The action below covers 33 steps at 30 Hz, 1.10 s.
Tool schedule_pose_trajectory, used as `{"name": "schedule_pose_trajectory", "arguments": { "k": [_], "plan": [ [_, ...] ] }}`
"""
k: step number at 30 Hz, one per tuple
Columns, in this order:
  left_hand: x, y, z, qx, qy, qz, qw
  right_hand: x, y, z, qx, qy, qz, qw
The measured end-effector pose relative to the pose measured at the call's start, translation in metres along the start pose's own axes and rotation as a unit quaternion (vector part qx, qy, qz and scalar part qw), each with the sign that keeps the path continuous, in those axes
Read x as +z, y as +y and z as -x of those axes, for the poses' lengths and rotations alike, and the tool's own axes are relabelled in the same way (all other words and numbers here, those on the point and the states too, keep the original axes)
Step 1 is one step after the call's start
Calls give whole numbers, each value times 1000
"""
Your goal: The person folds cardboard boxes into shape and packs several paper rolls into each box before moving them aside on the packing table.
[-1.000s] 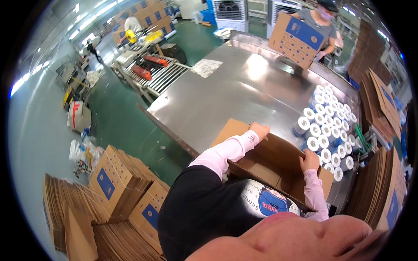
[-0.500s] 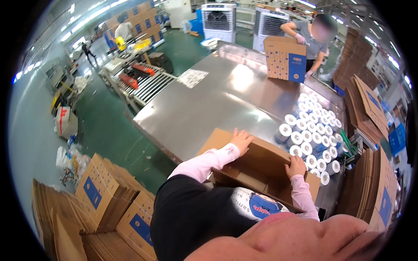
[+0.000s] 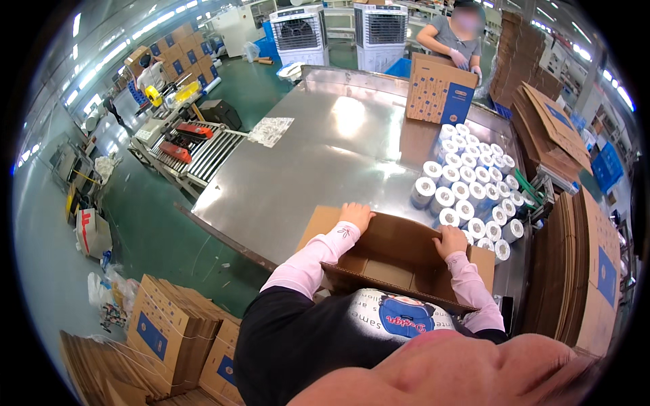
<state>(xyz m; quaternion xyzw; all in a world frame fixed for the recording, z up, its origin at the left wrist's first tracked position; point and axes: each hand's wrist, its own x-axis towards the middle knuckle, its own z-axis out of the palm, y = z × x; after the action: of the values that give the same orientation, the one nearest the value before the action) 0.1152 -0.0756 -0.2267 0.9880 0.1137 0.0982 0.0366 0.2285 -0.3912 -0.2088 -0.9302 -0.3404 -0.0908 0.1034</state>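
An open cardboard box [image 3: 406, 233] stands in front of my body at the near edge of the metal table, its inside bare in the part I can see. My left hand [image 3: 357, 215] holds the top of its far side toward the left corner, fingers bent over the edge. Farther right, my right hand [image 3: 450, 241] grips the same far side near the right corner, with its fingers curled over the rim. A flap [image 3: 317, 227] sticks out on the left. Just beyond my right hand stand several white-topped cylinders [image 3: 464, 208] with blue sides, grouped upright.
The shiny metal table [image 3: 305, 155] stretches away. Across it, a person in grey stands behind a printed carton [image 3: 437, 91]. A roller conveyor [image 3: 193, 152] adjoins the left side. Flattened cartons are stacked at right [image 3: 562, 271] and lower left [image 3: 169, 331].
My view has shifted, so the scene sits differently. Both my hands stay on the box's far side. The co-worker's lower hand has moved up to the top of the printed carton.
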Motion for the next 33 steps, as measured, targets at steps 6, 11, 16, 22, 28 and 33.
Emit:
{"name": "schedule_pose_trajectory", "arguments": {
  "k": [6, 11, 16, 22, 28, 33],
  "plan": [
    [-7, 2, 3, -5, 15, 21, 1000, -2, -3, 6, -15, 14, -8, 1000],
    [-4, 0, 5, 76, 129, 26, 988, 2, 2, 6, -33, 35, -10, 999],
    [-3, 2, 6, 53, 110, 10, 992, -2, -2, 8, -27, 30, 0, 999],
    [-13, 5, 7, 49, 23, 27, 998, -4, -3, 10, -22, 30, -4, 999],
    [-14, 7, 7, 54, 19, 32, 998, -1, 0, 11, -22, 29, -1, 999],
    [-9, 3, 7, 62, 37, 34, 997, -3, -2, 9, -18, 27, 3, 999]
  ]
}}
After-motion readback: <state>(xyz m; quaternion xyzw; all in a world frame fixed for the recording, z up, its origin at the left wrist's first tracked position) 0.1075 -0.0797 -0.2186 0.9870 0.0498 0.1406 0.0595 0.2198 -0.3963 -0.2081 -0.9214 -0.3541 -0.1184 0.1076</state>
